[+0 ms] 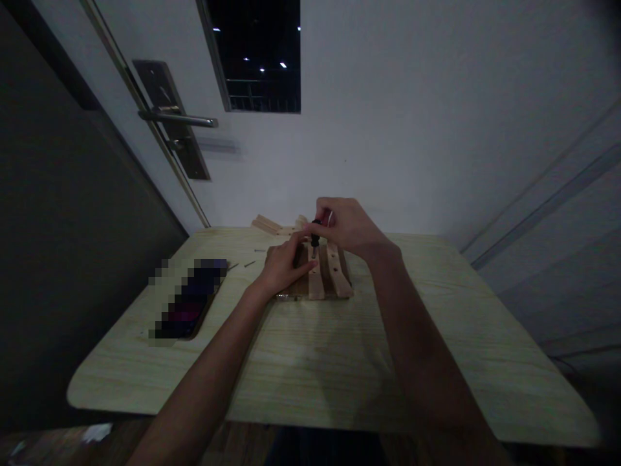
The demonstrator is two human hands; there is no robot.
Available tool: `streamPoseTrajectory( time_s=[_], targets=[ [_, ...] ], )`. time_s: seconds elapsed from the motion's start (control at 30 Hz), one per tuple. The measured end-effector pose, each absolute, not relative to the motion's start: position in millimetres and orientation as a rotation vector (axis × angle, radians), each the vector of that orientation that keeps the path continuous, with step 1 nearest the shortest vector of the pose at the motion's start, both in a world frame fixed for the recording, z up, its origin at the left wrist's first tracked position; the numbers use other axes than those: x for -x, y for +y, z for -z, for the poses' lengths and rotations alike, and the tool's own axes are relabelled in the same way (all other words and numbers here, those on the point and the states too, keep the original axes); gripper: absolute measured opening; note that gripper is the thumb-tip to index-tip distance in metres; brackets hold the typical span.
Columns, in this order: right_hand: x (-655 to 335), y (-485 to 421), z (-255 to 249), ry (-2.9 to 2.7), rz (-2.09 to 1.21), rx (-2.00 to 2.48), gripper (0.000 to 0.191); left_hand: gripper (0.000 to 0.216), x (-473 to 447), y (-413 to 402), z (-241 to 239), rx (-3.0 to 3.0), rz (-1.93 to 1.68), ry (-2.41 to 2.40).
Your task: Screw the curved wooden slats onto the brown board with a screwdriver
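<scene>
In the head view my right hand (342, 223) is closed round the black handle of a screwdriver (315, 234). Its shaft points down at a pale wooden strip (315, 285) with holes in it. My left hand (284, 264) lies over the left side of the work, thumb and index finger spread apart, with the thumb resting on that strip. A second holed wooden strip (339, 281) runs alongside to the right. Both strips lie on a darker brown board (327, 277). Whether a screw sits under the screwdriver tip is too small to tell.
More pale wooden pieces (266, 224) lie at the table's back edge. Loose screws (249, 264) are left of my left hand, near a phone (196, 298) partly blurred out. The wooden table (436, 362) meets a white door with a metal handle (182, 119).
</scene>
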State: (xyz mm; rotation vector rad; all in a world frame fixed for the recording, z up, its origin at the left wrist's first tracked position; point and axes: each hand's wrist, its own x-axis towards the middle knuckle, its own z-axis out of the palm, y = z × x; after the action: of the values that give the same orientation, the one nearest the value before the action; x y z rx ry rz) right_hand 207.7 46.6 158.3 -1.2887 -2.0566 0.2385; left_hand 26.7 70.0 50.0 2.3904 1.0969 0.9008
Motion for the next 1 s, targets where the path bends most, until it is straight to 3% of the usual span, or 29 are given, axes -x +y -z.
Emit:
streamPoseTrajectory(
  time_s=[0.17, 0.47, 0.67, 0.9, 1.0],
  targets=[
    [-205, 46, -159, -2.083, -0.326, 1.200, 0.005, 0.058, -26, 70, -50, -2.370, -0.926, 1.047],
    [-222, 46, -156, -2.193, -0.414, 1.205, 0.043, 0.054, -27, 69, -52, -2.359, -0.919, 1.048],
    [-216, 44, -160, -2.200, -0.398, 1.168, 0.032, 0.053, -27, 67, -54, -2.366, -0.919, 1.071],
    [-215, 43, -164, -2.123, -0.320, 1.276, 0.006, 0.056, -27, 68, -51, -2.363, -0.935, 1.043],
    [-217, 44, -162, -2.090, -0.287, 1.290, 0.012, 0.056, -27, 68, -50, -2.393, -0.927, 1.066]
  ],
)
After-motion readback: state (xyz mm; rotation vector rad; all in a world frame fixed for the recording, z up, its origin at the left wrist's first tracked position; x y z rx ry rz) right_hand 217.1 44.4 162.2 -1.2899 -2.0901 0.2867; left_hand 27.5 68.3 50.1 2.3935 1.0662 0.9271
